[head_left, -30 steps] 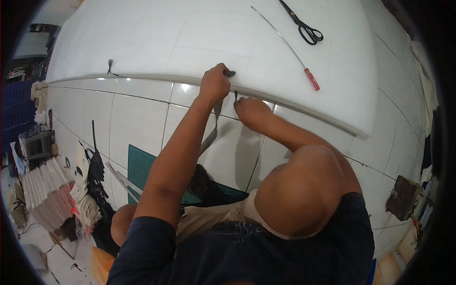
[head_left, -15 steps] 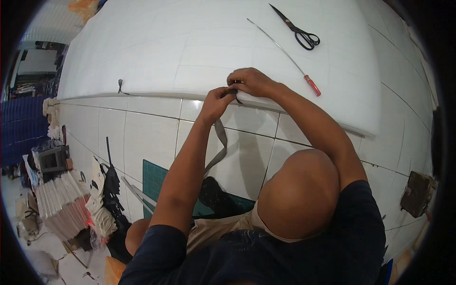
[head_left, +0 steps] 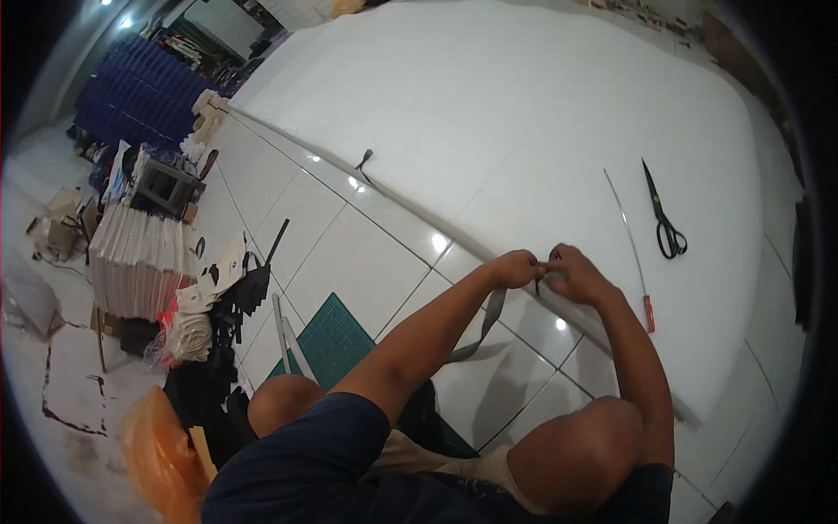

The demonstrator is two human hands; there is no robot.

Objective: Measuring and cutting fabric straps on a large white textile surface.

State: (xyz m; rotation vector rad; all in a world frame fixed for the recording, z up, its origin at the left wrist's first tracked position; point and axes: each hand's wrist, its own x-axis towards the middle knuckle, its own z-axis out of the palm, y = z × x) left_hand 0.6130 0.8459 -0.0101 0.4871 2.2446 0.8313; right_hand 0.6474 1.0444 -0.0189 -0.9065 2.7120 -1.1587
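Observation:
My left hand and my right hand meet at the near edge of a large white sheet spread over the tiled floor. My left hand pinches a grey strap that hangs down and back toward my knees. My right hand is closed on the sheet's edge beside a small dark clip; what its fingers pinch is hidden. Black scissors and a thin metal rod with a red handle lie on the sheet to the right of my hands.
A green cutting mat lies on the tiles by my left knee. Left of it are black scraps, a stack of white bundles, an orange bag and blue crates. Another small dark clip sits farther along the sheet's edge.
The view has swung left and my hands now sit right of centre. They have come closer together on the sheet's edge, the grey strap still hanging from my left hand.

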